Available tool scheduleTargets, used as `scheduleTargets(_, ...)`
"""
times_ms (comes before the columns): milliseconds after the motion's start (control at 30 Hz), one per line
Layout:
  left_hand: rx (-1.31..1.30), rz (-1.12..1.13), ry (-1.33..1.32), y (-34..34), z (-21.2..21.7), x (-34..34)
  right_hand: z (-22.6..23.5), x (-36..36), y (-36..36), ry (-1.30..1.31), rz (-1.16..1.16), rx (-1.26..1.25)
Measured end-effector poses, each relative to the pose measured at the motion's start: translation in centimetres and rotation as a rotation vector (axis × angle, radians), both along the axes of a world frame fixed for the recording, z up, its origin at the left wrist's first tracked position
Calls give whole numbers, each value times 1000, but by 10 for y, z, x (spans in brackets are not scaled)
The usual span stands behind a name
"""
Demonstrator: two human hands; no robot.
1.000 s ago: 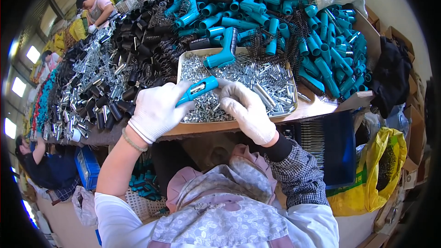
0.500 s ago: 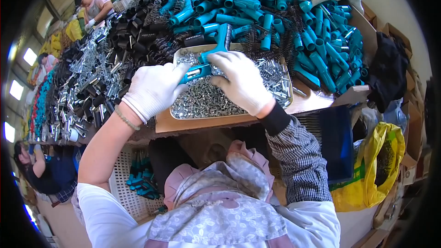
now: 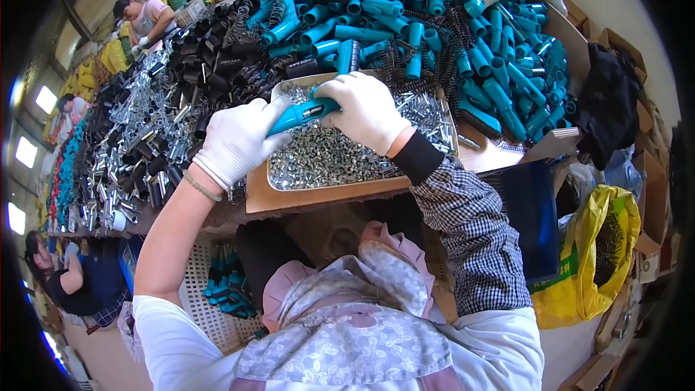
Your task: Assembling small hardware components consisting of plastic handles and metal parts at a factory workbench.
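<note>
Over a shallow tray (image 3: 326, 186) of small metal parts, I hold a teal pistol-shaped tool housing (image 3: 295, 116) with a dark ribbed grip. My gloved left hand (image 3: 239, 134) closes round its barrel end. My gloved right hand (image 3: 367, 111) wraps over the other end, where the grip rises behind the fingers. A slot in the housing's side shows shiny metal inside. In the tray, tiny silver pieces (image 3: 318, 156) fill the front, and longer silver pins (image 3: 431, 123) lie at the right.
Teal housings (image 3: 507, 65) are heaped at the back and right, with dark springs (image 3: 456, 36) among them. Black sleeves (image 3: 210, 51) and silver metal parts (image 3: 137, 101) pile up at left. A white crate (image 3: 199, 286) holds teal pieces below the table. A yellow bag (image 3: 586, 268) stands right. Other people work at left.
The housing has turned in my hands, so its slot looks narrower and its grip sits lower behind my right hand. My right hand has shifted slightly left and up.
</note>
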State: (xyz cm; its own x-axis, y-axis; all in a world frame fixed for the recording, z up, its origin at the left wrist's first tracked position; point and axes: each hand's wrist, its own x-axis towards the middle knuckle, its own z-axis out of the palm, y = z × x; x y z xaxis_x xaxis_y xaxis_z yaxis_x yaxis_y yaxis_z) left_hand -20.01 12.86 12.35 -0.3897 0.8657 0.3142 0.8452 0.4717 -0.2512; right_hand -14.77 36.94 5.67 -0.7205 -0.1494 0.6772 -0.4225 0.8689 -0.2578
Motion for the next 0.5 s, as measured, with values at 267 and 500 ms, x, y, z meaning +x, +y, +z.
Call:
scheduleTargets(267, 253, 181, -738, -11, 5, 0, 7, 3, -3, 79, -4, -42)
scheduleTargets(500, 449, 139, -726, -15, 10, 10, 30, 11, 3, -493, 395, -798)
